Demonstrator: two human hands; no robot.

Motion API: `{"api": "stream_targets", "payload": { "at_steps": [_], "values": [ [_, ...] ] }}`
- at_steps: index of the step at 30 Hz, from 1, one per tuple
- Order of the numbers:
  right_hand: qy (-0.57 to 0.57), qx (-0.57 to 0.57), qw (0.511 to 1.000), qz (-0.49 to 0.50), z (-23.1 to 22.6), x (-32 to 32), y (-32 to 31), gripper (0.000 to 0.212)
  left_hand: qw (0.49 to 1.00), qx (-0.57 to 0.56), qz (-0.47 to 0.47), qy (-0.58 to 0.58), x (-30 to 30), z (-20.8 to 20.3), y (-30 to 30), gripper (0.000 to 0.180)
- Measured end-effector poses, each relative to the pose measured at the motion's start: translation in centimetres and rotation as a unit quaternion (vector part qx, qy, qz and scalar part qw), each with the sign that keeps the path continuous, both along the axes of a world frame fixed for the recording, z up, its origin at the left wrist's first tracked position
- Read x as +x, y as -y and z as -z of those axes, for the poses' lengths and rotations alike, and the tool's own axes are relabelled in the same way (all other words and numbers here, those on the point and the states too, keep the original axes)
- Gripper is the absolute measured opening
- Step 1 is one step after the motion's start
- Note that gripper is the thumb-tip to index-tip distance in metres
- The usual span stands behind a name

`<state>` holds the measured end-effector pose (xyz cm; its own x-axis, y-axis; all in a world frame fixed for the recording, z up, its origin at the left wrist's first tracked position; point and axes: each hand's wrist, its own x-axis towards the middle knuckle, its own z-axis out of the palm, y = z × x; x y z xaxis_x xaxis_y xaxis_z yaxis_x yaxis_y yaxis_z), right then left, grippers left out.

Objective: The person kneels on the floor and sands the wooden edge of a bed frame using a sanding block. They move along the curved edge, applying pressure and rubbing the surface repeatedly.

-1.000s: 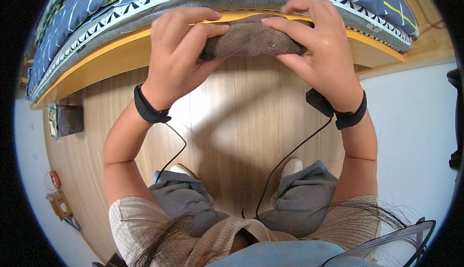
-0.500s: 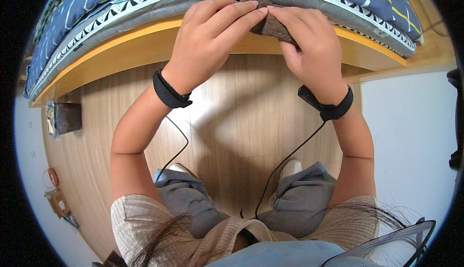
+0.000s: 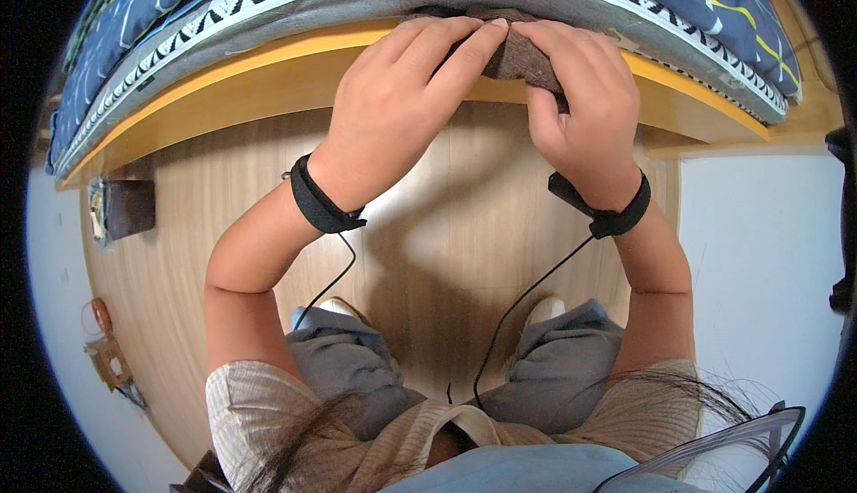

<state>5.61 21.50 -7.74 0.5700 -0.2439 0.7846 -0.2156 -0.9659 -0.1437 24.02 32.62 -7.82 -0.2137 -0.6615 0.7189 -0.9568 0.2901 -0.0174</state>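
At the bed's front edge, both my hands are on a small brown piece of folded cloth (image 3: pixel 518 61), soft and textured; I cannot tell its exact kind. My left hand (image 3: pixel 393 100) reaches in from the left with fingers bent over the cloth's far side, its thumb side hidden underneath. From the right, my right hand (image 3: pixel 589 91) grips the other end, fingers on top and thumb below. The fingertips of both hands nearly meet over the middle of the cloth. Each wrist wears a black band (image 3: pixel 326 198) with a thin cable running down.
A bed with a yellow wooden rail (image 3: pixel 259 118), grey mattress side and blue checked bedding (image 3: pixel 687 2) spans the far side. A dark bin (image 3: pixel 131 207) stands at left. Tools or small items (image 3: pixel 109 359) lie by the left wall. A white panel (image 3: pixel 759 270) is at right.
Both hands and the brown cloth have come slightly nearer to me and a little to the right. The left fingers have bent more over the cloth.
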Motion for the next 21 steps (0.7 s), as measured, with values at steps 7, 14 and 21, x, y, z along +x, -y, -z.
{"api": "stream_targets", "payload": {
  "at_steps": [7, 14, 21],
  "values": [
    [0.001, -0.014, 1.0, 0.001, 0.2, 2.8, -1.6, 0.045, 1.0, -0.017, -0.025, 0.003, 2.4, 0.4, -1.3, 0.047],
    [0.025, -0.018, 0.999, -0.027, 0.5, 6.3, -3.0, 0.041, 0.998, -0.014, -0.057, -0.007, 5.2, 0.5, -3.1, 0.048],
    [0.045, -0.028, 0.998, -0.043, 0.9, 9.8, -4.9, 0.036, 0.996, -0.015, -0.089, -0.011, 7.7, 0.2, -5.4, 0.044]
  ]
}}
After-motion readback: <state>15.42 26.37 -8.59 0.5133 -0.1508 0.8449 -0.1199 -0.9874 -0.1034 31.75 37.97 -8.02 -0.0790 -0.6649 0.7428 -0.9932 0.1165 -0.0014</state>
